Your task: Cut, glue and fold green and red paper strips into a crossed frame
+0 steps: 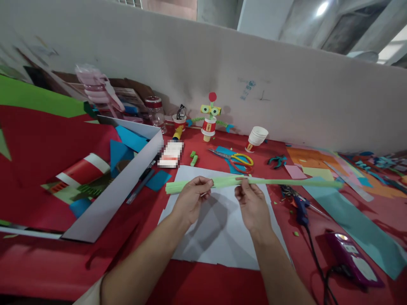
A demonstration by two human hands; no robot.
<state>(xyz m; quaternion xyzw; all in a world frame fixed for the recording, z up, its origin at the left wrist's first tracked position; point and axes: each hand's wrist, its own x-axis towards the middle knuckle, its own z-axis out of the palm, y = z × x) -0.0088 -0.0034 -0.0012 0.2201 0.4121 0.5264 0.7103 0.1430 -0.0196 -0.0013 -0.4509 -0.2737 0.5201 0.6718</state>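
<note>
A long light-green paper strip (286,182) stretches from side to side above a white sheet (216,237). My left hand (193,197) pinches it left of its middle, where the strip looks wider and layered. With thumb and fingertips, my right hand (252,203) grips it a little further right, and the narrow end reaches on past that hand. Beyond the sheet lie red-and-yellow-handled scissors (233,159) on a blue paper piece. Small folded green paper springs (193,158) rest left of them. A paper-cup figure (209,127) with big eyes and folded arms stands at the back.
A white-walled box (114,190) with a paper cup and scraps sits left. Stacked paper cups (257,137) and teal pliers (277,161) are behind. At right lie a glue gun (301,209), its cord, a purple device (354,258) and a teal sheet (356,224).
</note>
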